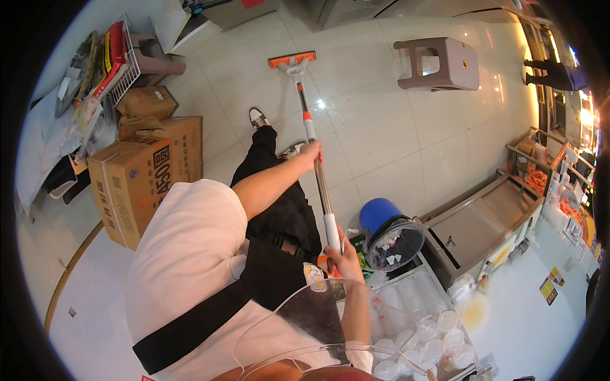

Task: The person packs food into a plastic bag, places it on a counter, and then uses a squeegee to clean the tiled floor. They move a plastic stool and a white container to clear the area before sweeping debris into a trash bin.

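A mop with a metal pole and white grip sections slants across the view. Its flat orange head lies on the pale tiled floor ahead of my feet. Partway down the pole, my left hand is closed around it. My right hand grips the white upper section of the handle near my waist. A black apron and trousers are below my arms. One sneaker shows left of the pole; the other is partly hidden by my left hand.
Cardboard boxes stand at the left. A plastic stool lies at the upper right. On the right are a blue bin with a black liner, a steel-topped cabinet, and clear plastic cups. Another person's legs show at the far right.
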Motion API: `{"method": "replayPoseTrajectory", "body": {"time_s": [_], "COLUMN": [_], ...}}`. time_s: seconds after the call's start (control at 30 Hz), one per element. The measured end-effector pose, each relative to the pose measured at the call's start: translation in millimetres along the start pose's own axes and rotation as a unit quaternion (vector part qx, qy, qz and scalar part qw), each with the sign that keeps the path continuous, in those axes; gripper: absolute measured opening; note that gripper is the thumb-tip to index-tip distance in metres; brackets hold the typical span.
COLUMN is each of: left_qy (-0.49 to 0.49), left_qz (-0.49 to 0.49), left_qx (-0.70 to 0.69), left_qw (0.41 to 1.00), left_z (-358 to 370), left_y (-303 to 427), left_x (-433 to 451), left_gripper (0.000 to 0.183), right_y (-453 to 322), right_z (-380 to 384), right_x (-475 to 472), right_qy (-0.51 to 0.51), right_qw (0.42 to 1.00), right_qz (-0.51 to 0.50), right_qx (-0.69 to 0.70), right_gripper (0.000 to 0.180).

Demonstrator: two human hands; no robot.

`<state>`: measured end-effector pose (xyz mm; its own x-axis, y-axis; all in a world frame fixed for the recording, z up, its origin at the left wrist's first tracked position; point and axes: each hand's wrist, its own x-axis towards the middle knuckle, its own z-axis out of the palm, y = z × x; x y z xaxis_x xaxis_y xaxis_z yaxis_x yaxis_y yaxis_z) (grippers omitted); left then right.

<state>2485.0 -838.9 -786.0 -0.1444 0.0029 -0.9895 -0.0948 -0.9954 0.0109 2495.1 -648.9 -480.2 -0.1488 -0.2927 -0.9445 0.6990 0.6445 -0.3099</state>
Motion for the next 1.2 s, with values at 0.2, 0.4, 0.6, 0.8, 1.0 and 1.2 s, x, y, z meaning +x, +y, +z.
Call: {"method": "replayPoseTrajectory", "body": {"time_s": [0.2,0.4,0.6,0.8,1.0,1.2], "left_qy": [0.067,0.123,0.118,0.081,0.124,0.196], "left_qz": [0.04,0.05,0.148,0.217,0.232,0.218], "left_qx": [0.16,0.171,0.181,0.165,0.29,0.45], "left_qw": [0.984,0.976,0.965,0.959,0.92,0.844], "left_z": [2.1,11.2,11.9,17.6,22.3,5.0], "left_y": [-103.4,-111.5,14.6,134.2,188.7,95.0], "left_x": [-40.2,-34.7,40.1,62.0,80.4,93.7], "left_gripper": [0.024,0.022,0.025,0.018,0.019,0.031], "right_y": [45.2,51.5,14.0,-44.7,-65.1,-3.8], "right_z": [-34.7,-48.8,-7.0,38.3,82.1,45.7], "right_x": [-64.1,-51.0,52.9,112.7,148.9,108.9], "right_qy": [0.035,0.031,-0.032,-0.071,-0.055,-0.043], "right_qw": [0.997,0.995,0.999,0.993,0.991,0.993], "right_qz": [0.043,0.057,-0.013,-0.071,-0.081,-0.047], "right_qx": [0.063,0.082,0.041,0.057,0.087,0.094], "right_gripper": [0.071,0.071,0.07,0.069,0.066,0.068]}}
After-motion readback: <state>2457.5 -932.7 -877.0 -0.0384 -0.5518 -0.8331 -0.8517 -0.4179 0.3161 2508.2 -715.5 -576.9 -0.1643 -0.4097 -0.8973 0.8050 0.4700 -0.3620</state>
